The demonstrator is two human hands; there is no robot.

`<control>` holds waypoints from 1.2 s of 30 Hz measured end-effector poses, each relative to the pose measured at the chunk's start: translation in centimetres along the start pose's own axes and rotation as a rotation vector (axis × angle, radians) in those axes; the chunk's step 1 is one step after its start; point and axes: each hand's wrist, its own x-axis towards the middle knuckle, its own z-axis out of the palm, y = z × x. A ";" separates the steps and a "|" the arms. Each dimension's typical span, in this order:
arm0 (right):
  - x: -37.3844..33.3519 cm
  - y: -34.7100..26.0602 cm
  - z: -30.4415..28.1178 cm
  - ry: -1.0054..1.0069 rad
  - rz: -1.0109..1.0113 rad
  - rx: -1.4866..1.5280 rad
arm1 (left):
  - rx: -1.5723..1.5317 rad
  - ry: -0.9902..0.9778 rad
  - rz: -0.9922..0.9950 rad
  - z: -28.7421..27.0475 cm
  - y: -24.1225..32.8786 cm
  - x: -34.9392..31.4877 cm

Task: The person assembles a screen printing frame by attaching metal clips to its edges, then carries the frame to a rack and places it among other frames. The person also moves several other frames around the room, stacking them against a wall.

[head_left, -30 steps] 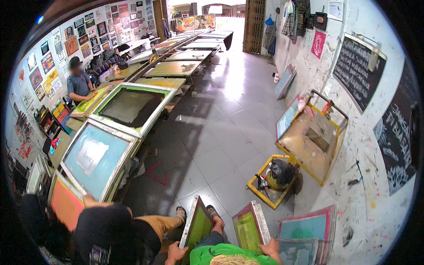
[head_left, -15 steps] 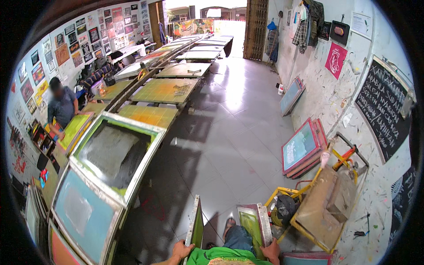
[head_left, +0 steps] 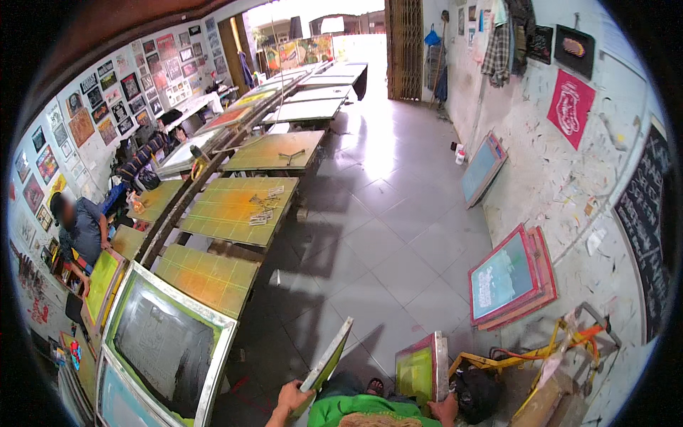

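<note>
The left hand (head_left: 290,398) is wrapped around the near end of a narrow-edged frame (head_left: 329,358), whose visible long edge slants forward and inward to the right. The right hand (head_left: 445,409) grips the near end of a second frame (head_left: 414,373), whose edge runs almost straight ahead; the frames stand apart, with the green shirt (head_left: 370,408) between the hands.

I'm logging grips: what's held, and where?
Left hand: a green rectangular framed screen, by its pale outer side. Right hand: a red and green rectangular framed screen, by its outer side.
</note>
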 end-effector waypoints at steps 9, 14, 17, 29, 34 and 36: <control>18.1 -18.8 -3.1 0.009 -0.128 -0.113 | -0.102 0.039 0.038 -6.4 11.7 26.9; 25.6 -32.3 -6.5 0.028 -0.064 -0.047 | -0.096 0.036 0.048 -10.8 20.8 41.6; 29.3 -39.8 -9.4 0.050 -0.032 -0.015 | -0.073 -0.062 0.026 -13.9 26.7 49.8; 52.3 -62.9 -15.7 0.108 0.041 0.096 | -0.017 -0.077 0.060 -22.6 54.0 80.1; 64.1 -72.7 -20.9 0.107 0.019 0.148 | 0.055 -0.088 0.019 -24.5 63.5 92.6; 68.2 -77.1 -23.5 0.092 -0.001 0.188 | 0.060 -0.029 0.014 -25.5 67.4 96.4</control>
